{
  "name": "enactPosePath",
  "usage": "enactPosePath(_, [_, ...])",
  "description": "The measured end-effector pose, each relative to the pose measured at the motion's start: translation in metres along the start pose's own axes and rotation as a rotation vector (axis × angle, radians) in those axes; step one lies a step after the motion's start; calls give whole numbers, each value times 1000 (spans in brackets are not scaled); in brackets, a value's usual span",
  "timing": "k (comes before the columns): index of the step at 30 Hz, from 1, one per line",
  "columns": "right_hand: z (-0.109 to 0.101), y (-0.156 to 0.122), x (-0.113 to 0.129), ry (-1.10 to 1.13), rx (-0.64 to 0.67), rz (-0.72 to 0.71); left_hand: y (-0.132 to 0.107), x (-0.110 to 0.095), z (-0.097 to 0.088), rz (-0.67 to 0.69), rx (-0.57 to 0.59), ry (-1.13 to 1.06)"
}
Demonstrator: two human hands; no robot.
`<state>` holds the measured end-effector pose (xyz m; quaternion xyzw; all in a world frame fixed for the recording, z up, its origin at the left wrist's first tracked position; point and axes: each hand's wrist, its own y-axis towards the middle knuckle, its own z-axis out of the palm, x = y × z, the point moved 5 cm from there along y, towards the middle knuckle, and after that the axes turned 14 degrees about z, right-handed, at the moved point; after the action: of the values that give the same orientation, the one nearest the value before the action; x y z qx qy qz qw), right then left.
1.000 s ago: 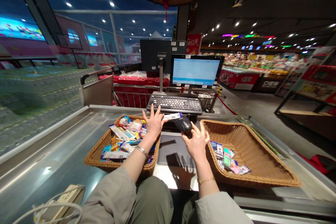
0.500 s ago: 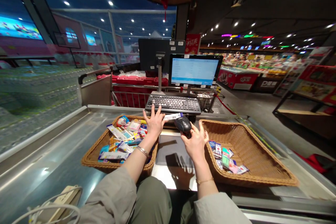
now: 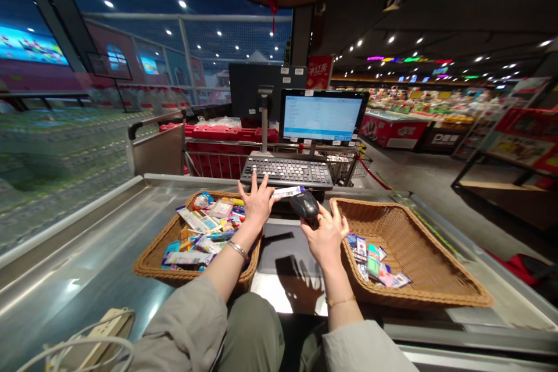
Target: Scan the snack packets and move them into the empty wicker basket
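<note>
My left hand (image 3: 257,206) is at the keyboard's front edge, pinching a slim white packet (image 3: 288,192) with a dark blue end and a barcode between thumb and forefinger. Its other fingers are spread, tips by the lower keys of the black keyboard (image 3: 300,171). In my right hand (image 3: 325,232) is a black handheld barcode scanner (image 3: 304,206), its head close to the packet's blue end. The scanner's handle is mostly hidden by my fingers. Left of my left hand, a wicker basket (image 3: 150,253) holds many small packaged goods (image 3: 203,232).
A second wicker basket (image 3: 436,261) on the right has several small packets (image 3: 375,264) at its near left side. Behind the keyboard stands a lit monitor (image 3: 322,116). A power strip (image 3: 102,334) with white cables lies on the metal counter (image 3: 87,244) at lower left.
Almost nothing differs. Both hands keep their places, with the packet and the scanner held as before; the whole view has shifted very slightly.
</note>
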<state>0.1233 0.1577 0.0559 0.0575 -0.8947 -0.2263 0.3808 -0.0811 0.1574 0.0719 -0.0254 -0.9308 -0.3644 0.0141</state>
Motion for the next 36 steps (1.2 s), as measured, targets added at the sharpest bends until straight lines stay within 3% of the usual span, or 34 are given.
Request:
enactPosePath(9, [-25, 7, -18, 37, -96, 128, 5, -16, 7, 35, -15, -33])
enactPosePath(18, [-62, 17, -51, 27, -240, 262, 18, -43, 15, 98, 0, -54])
enactPosePath(36, [-113, 24, -121, -23, -406, 464, 43, -145, 25, 308, 53, -187])
